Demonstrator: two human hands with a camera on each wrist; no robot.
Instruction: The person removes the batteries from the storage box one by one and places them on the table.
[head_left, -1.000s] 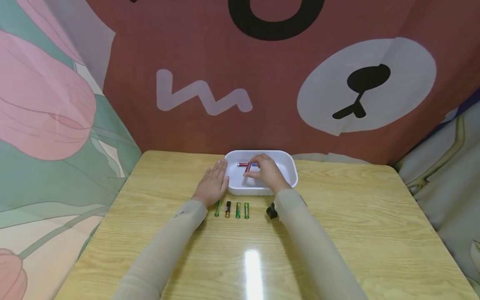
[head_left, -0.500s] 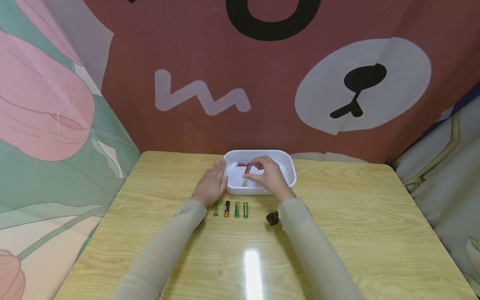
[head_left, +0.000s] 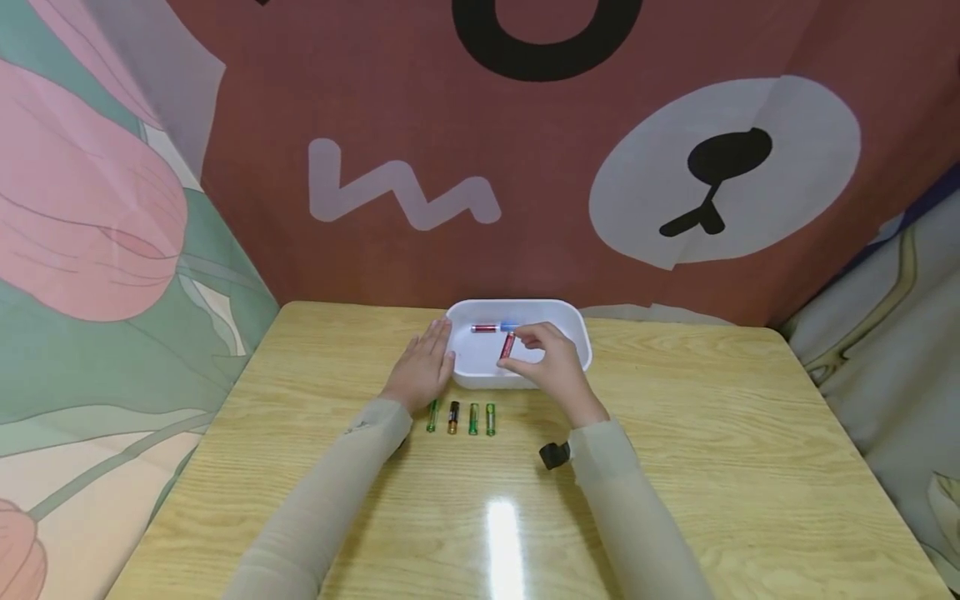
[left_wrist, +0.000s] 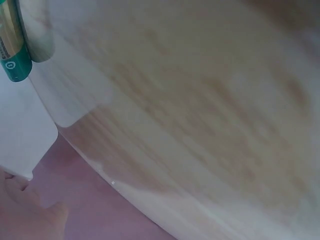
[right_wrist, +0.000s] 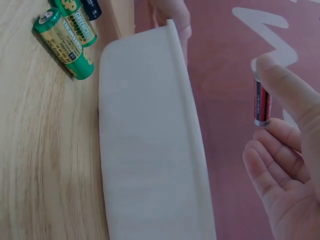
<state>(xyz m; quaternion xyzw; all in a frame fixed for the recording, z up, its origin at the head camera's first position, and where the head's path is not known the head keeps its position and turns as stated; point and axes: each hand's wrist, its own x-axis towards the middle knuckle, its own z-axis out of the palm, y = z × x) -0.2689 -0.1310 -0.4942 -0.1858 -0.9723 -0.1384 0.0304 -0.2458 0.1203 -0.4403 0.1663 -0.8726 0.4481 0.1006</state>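
My right hand (head_left: 557, 367) pinches a red battery (head_left: 507, 346) by its two ends, thumb at one and fingertips at the other, above the white tray (head_left: 517, 382). In the right wrist view that battery (right_wrist: 262, 102) stands beyond the tray wall (right_wrist: 150, 135). Inside the tray lie another red battery (head_left: 483, 328) and a blue one (head_left: 508, 327), partly behind my fingers. With fingers straight, my left hand (head_left: 420, 368) rests against the tray's left side. The left wrist view shows only part of that hand (left_wrist: 30, 215), at the lower left corner.
In front of the tray, a row of batteries lies on the wooden table (head_left: 720, 467): a black-and-copper one (head_left: 453, 417) among green ones (head_left: 491, 419). The leftmost green battery (head_left: 432, 416) is near my left wrist. A patterned curtain (head_left: 420, 267) hangs behind the table.
My right hand has drawn slightly right and toward me with the red battery, exposing more of the blue battery in the tray. The left hand stays against the tray.
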